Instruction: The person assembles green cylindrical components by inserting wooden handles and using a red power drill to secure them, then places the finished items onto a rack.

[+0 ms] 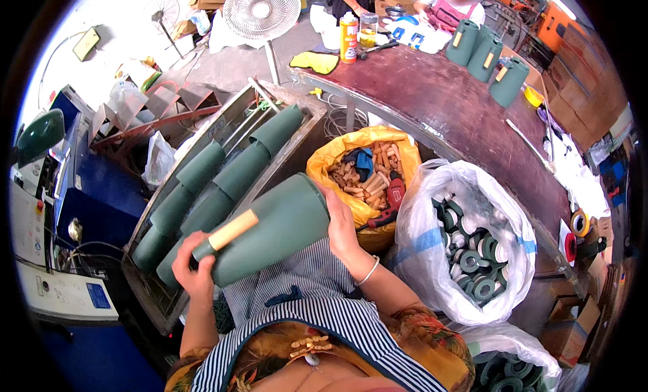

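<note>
Tilted across my lap is a green tapered cylinder (283, 223) with a light wooden strip (233, 230) standing along its side. My left hand (194, 265) is closed on the lower end, with thumb and fingers at the foot of the wooden strip. Against the wider upper end, my right hand (341, 220) grips the rim; some of its fingers are hidden behind the wall. More green tapered cylinders (236, 173) lie in rows in a long metal-edged trough (307, 132) to my left. What is inside the held one cannot be seen.
A yellow sack (317, 164) holds wooden pieces and a red power tool (393, 189). Beside it, a clear plastic bag (418, 243) contains green rings. The reddish table (432, 88) carries several upright green cylinders (484, 58) and an orange bottle (348, 38). A fan (261, 11) stands behind; people are beyond.
</note>
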`<state>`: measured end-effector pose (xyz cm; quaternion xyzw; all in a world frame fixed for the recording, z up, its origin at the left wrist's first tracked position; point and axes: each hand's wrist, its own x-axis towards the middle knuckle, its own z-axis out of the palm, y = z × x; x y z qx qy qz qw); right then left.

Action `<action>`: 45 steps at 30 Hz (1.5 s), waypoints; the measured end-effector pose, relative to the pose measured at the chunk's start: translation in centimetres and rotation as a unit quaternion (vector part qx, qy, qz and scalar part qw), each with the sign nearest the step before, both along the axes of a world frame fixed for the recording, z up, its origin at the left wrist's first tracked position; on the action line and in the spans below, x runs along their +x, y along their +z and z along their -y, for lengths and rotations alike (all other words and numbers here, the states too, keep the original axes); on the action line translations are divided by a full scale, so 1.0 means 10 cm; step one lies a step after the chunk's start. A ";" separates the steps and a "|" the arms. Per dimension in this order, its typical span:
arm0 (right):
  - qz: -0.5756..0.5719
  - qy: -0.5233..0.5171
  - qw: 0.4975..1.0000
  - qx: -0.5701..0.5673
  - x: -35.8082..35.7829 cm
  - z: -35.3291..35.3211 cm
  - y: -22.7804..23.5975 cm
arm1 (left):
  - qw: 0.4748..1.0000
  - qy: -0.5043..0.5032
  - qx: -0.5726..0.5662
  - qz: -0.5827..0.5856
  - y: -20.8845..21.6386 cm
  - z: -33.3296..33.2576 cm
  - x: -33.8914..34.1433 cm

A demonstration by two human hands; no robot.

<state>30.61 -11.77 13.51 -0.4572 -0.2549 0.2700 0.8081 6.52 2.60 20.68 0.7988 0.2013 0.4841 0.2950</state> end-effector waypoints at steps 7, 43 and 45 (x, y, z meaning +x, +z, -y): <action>-0.357 0.213 0.892 -0.175 0.30 -0.05 -0.52 | 0.812 -0.279 0.480 -0.178 0.22 0.20 0.18; 0.382 -0.278 0.819 -0.326 1.11 0.84 0.36 | 0.874 -0.244 0.359 -0.220 0.64 0.43 1.97; 0.234 -0.428 0.821 -0.297 1.50 1.19 0.58 | 0.944 -0.194 0.192 -0.185 0.29 0.11 1.65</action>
